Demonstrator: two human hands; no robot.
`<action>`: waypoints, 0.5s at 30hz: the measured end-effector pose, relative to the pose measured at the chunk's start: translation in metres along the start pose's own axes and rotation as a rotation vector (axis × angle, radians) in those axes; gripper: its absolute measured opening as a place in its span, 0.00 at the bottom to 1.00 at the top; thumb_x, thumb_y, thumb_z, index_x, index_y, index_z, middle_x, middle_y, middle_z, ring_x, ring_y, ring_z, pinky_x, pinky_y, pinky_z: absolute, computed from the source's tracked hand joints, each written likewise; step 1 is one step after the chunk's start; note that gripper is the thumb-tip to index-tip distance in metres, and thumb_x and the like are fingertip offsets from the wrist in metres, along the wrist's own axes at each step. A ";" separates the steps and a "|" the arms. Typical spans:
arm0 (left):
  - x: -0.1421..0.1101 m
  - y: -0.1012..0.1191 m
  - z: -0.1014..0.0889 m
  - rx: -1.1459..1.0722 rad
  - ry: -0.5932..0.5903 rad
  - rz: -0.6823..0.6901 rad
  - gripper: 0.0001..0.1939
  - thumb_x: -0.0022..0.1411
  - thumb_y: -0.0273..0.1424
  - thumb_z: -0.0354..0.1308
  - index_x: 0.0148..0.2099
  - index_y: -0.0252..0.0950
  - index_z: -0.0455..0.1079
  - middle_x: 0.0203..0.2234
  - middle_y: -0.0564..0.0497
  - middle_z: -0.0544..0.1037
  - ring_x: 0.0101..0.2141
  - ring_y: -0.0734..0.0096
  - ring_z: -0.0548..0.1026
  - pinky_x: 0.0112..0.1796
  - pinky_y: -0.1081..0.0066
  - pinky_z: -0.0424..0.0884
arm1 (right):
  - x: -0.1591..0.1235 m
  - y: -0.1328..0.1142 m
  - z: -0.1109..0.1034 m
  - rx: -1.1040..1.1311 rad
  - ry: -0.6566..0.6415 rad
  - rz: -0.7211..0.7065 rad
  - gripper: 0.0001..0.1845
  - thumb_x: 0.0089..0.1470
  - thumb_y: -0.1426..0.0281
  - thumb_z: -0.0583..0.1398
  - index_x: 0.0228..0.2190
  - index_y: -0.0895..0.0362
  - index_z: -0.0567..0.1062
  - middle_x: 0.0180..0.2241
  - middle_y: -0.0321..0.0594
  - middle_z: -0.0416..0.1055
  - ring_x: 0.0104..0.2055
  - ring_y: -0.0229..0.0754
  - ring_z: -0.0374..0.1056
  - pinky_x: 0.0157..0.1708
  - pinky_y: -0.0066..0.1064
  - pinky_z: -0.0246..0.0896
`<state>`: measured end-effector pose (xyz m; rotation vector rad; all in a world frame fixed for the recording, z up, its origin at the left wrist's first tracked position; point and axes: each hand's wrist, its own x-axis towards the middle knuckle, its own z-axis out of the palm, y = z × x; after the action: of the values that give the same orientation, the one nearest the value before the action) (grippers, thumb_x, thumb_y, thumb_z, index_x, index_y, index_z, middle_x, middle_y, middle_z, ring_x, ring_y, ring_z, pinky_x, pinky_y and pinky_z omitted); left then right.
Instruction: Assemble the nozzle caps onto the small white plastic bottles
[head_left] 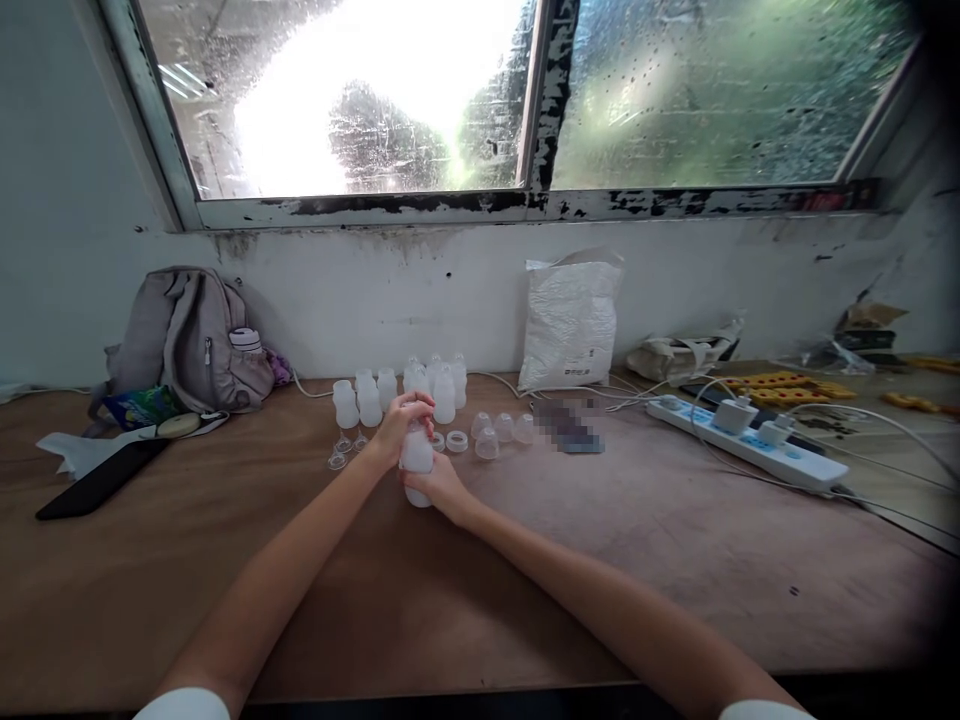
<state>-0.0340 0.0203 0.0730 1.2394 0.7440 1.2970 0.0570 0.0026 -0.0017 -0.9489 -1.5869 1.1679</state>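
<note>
A translucent white baby bottle [417,450] stands roughly upright between my two hands at the middle of the table. My left hand [401,425] is closed round its upper end, hiding the top. Lower down, my right hand [442,485] wraps the body from the right. Just behind are bottles without caps [346,405] on the left and capped bottles [445,395] on the right. Clear nipples [337,458] lie left of my hands. White collar rings [457,441] are to the right, beside several clear dome caps [487,443].
A grey backpack [187,340] and a black flat case [101,480] are at the left. A white plastic bag [570,325] leans on the wall. A blurred phone-like object [581,440] and a power strip [750,445] with cables lie right.
</note>
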 end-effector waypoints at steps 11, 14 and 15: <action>-0.009 -0.004 0.015 0.548 0.407 0.304 0.05 0.46 0.27 0.52 0.30 0.36 0.65 0.15 0.57 0.67 0.18 0.75 0.69 0.20 0.77 0.61 | -0.007 0.004 0.005 -0.155 0.189 -0.201 0.14 0.39 0.70 0.58 0.32 0.57 0.63 0.29 0.37 0.68 0.28 0.39 0.62 0.26 0.28 0.56; -0.017 0.000 0.024 0.699 0.429 0.428 0.05 0.49 0.28 0.51 0.31 0.37 0.65 0.15 0.57 0.67 0.19 0.75 0.69 0.23 0.77 0.62 | -0.010 0.002 0.007 -0.160 0.235 -0.242 0.14 0.40 0.71 0.58 0.33 0.57 0.62 0.29 0.37 0.68 0.27 0.39 0.62 0.27 0.28 0.56; -0.020 0.001 0.027 0.727 0.438 0.459 0.05 0.49 0.28 0.51 0.32 0.38 0.65 0.16 0.57 0.68 0.20 0.75 0.69 0.24 0.76 0.62 | -0.011 0.001 0.008 -0.165 0.267 -0.252 0.14 0.40 0.72 0.57 0.33 0.57 0.62 0.29 0.37 0.68 0.28 0.39 0.62 0.27 0.28 0.57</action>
<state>-0.0130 -0.0058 0.0765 1.7973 1.3837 1.7850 0.0524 -0.0092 -0.0060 -0.9356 -1.5479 0.7143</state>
